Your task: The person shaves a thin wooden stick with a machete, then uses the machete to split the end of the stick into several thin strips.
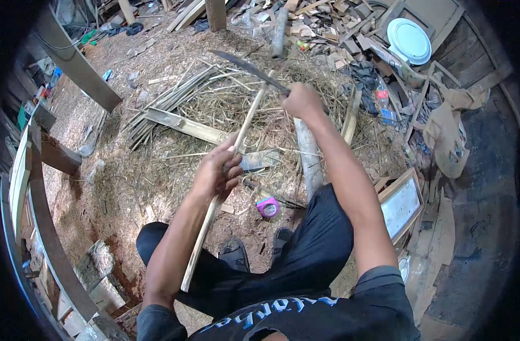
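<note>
My left hand (pixel 219 169) is closed round the middle of a long, pale wooden strip (pixel 198 245), which slants from near my lap up and away to the right. In my right hand (pixel 303 102) is the handle of a machete (pixel 245 66). Its dark blade points up and to the left, and it crosses the strip near the far end; whether it touches the strip I cannot tell. Below my hands lie a flat split slat (pixel 186 126) and a pile of thin fibrous shavings (pixel 271 128). A bundle of thin strips (pixel 163 105) rests on the ground to the left.
A pink tape measure (pixel 268 207) lies on the ground before my feet. A pole (pixel 309 162) leans by my right knee. Wood scraps (pixel 339 28) heap up at the back, near a white round lid (pixel 409 41). Posts (pixel 81 62) stand at left; a framed panel (pixel 401 206) is at right.
</note>
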A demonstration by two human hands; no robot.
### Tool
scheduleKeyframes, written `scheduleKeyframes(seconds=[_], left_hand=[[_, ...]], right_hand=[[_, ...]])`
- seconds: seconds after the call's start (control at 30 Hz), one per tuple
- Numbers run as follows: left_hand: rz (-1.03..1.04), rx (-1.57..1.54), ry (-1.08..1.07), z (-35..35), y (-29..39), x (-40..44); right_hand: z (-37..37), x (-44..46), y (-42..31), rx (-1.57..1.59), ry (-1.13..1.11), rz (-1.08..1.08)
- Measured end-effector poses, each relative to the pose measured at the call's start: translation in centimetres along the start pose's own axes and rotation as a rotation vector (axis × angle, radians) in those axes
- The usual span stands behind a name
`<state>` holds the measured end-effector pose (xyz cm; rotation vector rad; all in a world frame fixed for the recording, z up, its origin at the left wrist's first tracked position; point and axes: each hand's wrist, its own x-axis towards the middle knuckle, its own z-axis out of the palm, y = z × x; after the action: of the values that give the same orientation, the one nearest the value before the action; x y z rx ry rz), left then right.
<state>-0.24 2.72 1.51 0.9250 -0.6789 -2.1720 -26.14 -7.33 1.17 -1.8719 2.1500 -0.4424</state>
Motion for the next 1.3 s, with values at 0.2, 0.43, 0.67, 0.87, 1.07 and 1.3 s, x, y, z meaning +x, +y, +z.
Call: scheduleKeyframes(seconds=[0.2, 0.43, 0.67, 0.87, 1.07, 1.3], left_hand=[[0.037, -0.014, 0.001, 0.1, -0.1, 0.8], [0.005, 0.08, 0.043, 1.4, -0.6, -0.5], [0.14, -0.151, -0.13, 0.4, 0.4, 1.4], [0.176, -0.199, -0.143, -0.8, 1.4, 0.5], [0.139, -0.233, -0.08, -0.1, 2.2, 1.3], [0.08, -0.182, 0.018, 0.0, 1.6, 0.8]], right_hand=[[-0.8, -1.5, -1.6, -0.015, -0.088, -0.083], [0.8, 0.6, 2.9, 0.089, 0.095, 0.134], [1.1, -4.0, -3.1, 0.204, -0.094, -0.099], [2.8, -0.6, 3.2, 0.079, 0.014, 0.079], [0.9, -6.1, -4.1, 0.284, 0.077, -0.225], [2.2, -5.5, -4.4, -0.048, 0.113, -0.495]])
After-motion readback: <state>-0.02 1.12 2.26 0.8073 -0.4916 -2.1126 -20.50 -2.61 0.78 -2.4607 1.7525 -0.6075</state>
